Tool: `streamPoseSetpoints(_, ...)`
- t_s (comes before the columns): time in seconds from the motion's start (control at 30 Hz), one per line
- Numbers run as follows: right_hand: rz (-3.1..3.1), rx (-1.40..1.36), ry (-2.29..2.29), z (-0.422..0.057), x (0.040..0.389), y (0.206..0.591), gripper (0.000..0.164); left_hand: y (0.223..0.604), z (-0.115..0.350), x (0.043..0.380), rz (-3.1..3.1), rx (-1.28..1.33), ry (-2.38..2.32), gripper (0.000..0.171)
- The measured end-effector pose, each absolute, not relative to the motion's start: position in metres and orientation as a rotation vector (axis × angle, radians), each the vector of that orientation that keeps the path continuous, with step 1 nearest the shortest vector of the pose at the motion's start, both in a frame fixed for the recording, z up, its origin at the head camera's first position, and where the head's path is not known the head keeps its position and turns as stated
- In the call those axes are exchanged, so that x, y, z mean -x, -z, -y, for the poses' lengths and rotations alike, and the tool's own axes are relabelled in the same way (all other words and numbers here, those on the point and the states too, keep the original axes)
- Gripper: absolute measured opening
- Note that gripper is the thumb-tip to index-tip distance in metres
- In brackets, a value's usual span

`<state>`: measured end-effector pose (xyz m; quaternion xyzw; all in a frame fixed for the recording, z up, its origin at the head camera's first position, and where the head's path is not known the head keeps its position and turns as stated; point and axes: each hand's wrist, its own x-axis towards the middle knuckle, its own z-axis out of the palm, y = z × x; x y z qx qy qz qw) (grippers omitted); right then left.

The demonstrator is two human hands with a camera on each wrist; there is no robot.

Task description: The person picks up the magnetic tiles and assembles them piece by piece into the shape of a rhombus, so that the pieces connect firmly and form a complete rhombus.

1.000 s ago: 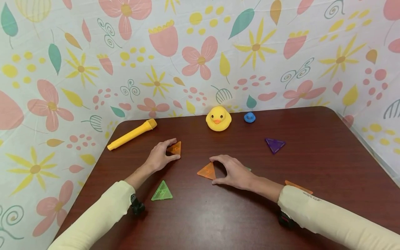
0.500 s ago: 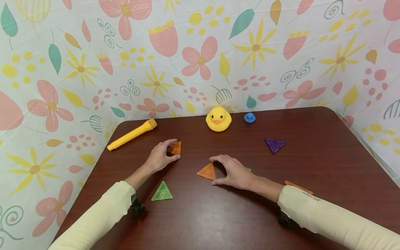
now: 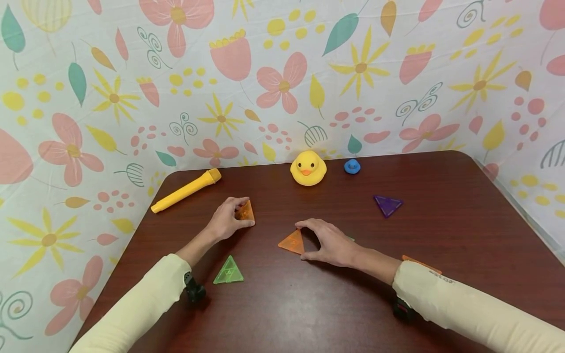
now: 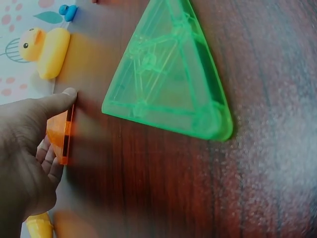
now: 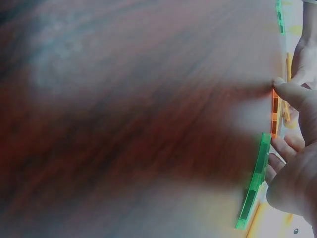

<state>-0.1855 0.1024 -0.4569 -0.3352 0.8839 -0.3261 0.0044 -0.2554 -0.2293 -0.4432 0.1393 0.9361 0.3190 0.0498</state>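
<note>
My left hand (image 3: 224,220) grips an orange translucent triangle tile (image 3: 247,212) between thumb and fingers, left of the table's middle. The left wrist view shows that tile (image 4: 61,134) edge-on beyond the thumb. Right of it, my right hand (image 3: 334,243) holds a second orange triangle tile (image 3: 292,242) by two corners, its tip pointing left. In the right wrist view this tile (image 5: 275,116) appears as a thin edge between thumb and fingers. A green triangle tile (image 3: 229,271) lies near the left forearm. Another green tile (image 5: 254,183) is mostly hidden behind the right hand in the head view.
A yellow toy microphone (image 3: 186,190) lies at the back left of the brown table (image 3: 291,314). A yellow duck (image 3: 308,169) and a small blue duck (image 3: 352,166) stand at the back. A purple triangle tile (image 3: 388,205) lies right; an orange tile (image 3: 421,264) is partly behind the right sleeve.
The orange tile in the left hand has turned and tilted slightly, its far corner shifting left. The right hand and its orange tile stay nearly still.
</note>
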Motion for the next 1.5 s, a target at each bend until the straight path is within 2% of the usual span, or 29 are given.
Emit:
streamPoseSetpoints(0.7, -2.776, 1.051, 1.037, -0.103, 0.186, 0.458, 0.071, 0.441, 0.243, 0.255, -2.802, -0.399, -1.258, 0.045)
streamPoseSetpoints(1.5, -2.779, 1.023, 1.057, -0.104, 0.186, 0.459, 0.072, 0.433, 0.251, 0.25, -2.749, -0.386, -1.491, 0.022)
